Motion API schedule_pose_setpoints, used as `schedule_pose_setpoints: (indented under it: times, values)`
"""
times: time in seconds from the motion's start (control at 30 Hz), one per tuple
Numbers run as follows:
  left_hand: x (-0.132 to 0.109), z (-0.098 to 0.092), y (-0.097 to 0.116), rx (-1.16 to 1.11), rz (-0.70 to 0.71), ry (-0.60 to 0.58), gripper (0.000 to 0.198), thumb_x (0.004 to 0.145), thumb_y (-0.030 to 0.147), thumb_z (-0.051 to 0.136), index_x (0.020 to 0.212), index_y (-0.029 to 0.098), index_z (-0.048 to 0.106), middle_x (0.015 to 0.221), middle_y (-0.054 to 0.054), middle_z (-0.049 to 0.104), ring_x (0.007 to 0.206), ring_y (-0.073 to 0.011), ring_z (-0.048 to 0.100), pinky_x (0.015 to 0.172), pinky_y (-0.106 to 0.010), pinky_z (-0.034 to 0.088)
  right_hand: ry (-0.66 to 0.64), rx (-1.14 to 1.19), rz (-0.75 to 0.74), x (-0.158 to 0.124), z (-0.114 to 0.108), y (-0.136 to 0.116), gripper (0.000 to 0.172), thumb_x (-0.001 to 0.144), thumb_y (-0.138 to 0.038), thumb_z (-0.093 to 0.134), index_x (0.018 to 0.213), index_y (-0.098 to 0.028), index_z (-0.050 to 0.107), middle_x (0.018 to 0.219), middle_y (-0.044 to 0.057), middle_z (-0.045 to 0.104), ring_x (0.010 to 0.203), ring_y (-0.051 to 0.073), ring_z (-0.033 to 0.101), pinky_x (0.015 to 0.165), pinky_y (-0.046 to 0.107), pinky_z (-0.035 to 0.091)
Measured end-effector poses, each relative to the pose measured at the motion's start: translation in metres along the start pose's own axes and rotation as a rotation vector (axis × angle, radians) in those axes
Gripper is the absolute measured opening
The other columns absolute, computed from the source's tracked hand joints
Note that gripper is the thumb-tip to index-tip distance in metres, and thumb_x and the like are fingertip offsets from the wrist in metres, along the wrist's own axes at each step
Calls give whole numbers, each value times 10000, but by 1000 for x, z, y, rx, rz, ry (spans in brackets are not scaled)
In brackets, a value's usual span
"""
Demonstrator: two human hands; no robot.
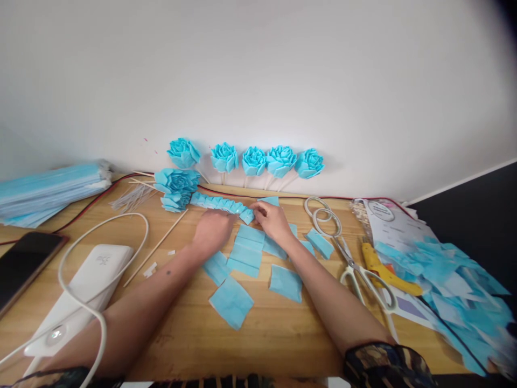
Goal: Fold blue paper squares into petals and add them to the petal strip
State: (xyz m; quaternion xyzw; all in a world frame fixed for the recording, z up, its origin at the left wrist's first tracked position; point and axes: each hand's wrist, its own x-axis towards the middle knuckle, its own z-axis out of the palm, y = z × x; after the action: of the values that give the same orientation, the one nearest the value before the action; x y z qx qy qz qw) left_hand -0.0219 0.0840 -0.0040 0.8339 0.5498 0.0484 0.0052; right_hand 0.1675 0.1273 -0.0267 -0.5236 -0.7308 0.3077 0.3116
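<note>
A row of small folded blue petals (214,202) lies on the table towards the wall. My left hand (214,230) is at its near side, fingers curled; whatever they hold is hidden behind the hand. At the right end of the row, my right hand (272,220) pinches the edge of a folded blue petal (246,214). Several flat blue squares (231,302) and creased pieces (286,283) of thin sheet are spread below and between my arms. Finished blue flowers (177,186) lie just left of the row.
Several blue flowers on sticks (254,161) lean on the wall. To the right are tape rolls (327,222), scissors (355,267), a yellow glue gun (383,269) and a heap of blue scraps (464,302). On the left are a power bank (86,291), a phone (28,258) and stacked masks (52,188).
</note>
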Motion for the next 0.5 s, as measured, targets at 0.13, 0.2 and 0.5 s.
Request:
schedule_pose_setpoints:
  times: [0.13,0.2,0.5]
  values:
    - [0,0,0,-1,3,3,347,857,102,435,1070,170,700,895,-119,730,828,-260,671,740,-339,455,12,-50,-18,0,0,0,244,788,-121,495,904,-226,681,617,-35,642,599,145,603,636,251,431]
    - [0,0,0,5,14,5,345,852,105,445,1077,175,698,882,-117,730,818,-266,671,728,-342,455,16,-89,-31,1,0,-1,235,802,-123,494,867,-222,696,623,-23,648,618,151,603,660,260,436]
    - [0,1,-1,0,17,-2,355,868,122,441,1113,167,693,898,-129,728,835,-273,672,741,-356,462,10,-149,-87,1,0,-1,285,820,-89,503,891,-226,743,850,36,709,794,180,635,782,304,462]
